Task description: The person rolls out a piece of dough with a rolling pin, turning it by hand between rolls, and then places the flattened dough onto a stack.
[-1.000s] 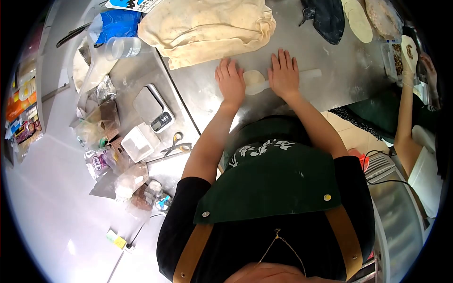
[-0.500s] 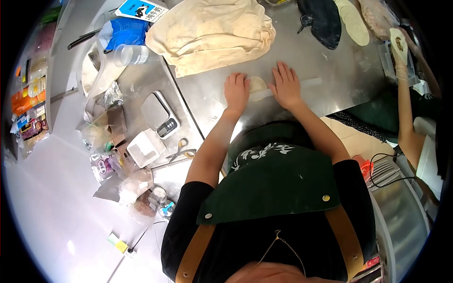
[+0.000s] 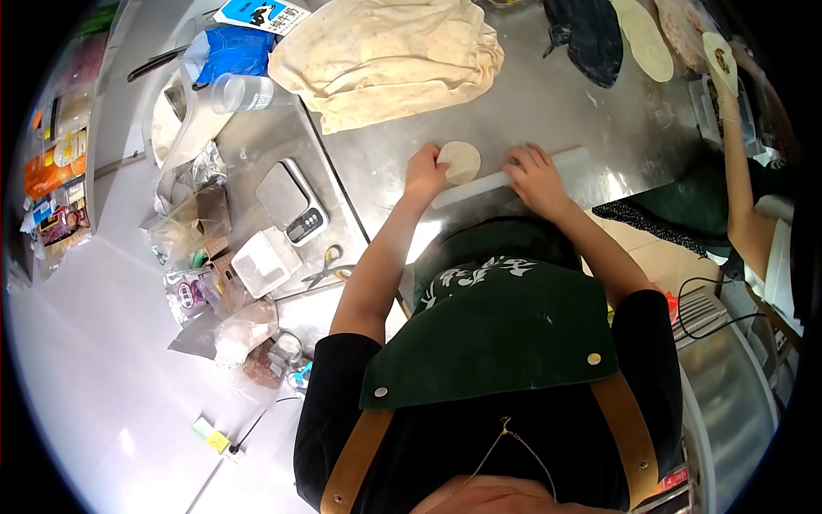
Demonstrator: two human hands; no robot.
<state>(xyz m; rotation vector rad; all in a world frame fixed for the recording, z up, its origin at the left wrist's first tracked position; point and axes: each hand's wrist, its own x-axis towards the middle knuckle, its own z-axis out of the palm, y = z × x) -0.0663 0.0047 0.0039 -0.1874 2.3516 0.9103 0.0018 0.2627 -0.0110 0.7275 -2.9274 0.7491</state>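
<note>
Pale dough disc (image 3: 461, 160) lies flat on the steel table (image 3: 548, 103), just ahead of the person's apron. The left hand (image 3: 425, 173) touches its left edge with fingers curled; whether they pinch it I cannot tell. A white rolling pin (image 3: 485, 182) lies slantwise just behind the disc, the right hand (image 3: 536, 176) bent over it. Farther off are a floury cloth (image 3: 385, 51), a scale (image 3: 293, 202) and scissors (image 3: 325, 267)

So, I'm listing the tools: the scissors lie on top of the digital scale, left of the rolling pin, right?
Not quite: the head view shows the scissors lying on the steel table beside the digital scale, not on it; they are left of the rolling pin.
</note>
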